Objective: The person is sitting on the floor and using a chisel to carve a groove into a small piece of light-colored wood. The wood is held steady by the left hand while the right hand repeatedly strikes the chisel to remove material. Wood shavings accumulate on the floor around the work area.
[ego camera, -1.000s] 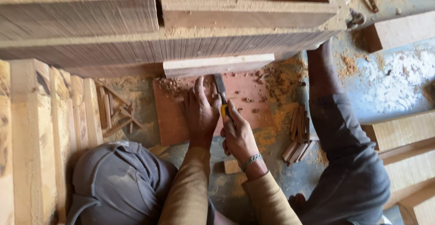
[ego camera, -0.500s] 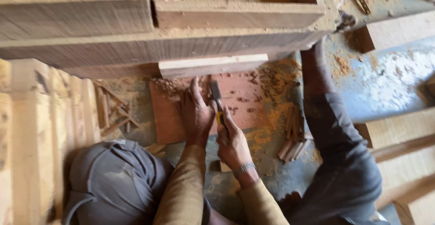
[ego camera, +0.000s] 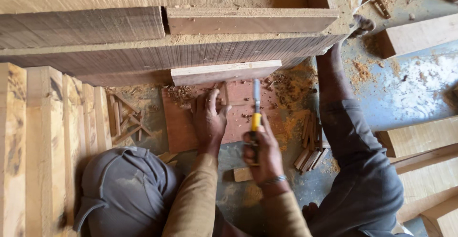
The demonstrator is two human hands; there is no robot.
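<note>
While the left hand (ego camera: 208, 118) lies flat, fingers (ego camera: 212, 97) spread, pinning a thin wood strip (ego camera: 225, 93) onto the reddish board (ego camera: 183, 127) on the floor, the right hand (ego camera: 264, 151) has its fingers clamped round a yellow-handled chisel (ego camera: 256, 104). Compared with a second ago the blade sits a bit farther from the strip, beside the left hand, tip toward the pale plank (ego camera: 224, 72); looks like repositioning between cuts. Shavings (ego camera: 291, 82) are scattered around, and small wood sticks (ego camera: 309, 144) lie to the right.

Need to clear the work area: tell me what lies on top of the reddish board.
On the reddish board lie wood shavings; the left hand presses a small wooden strip. The board's part beneath that hand is hidden.
</note>
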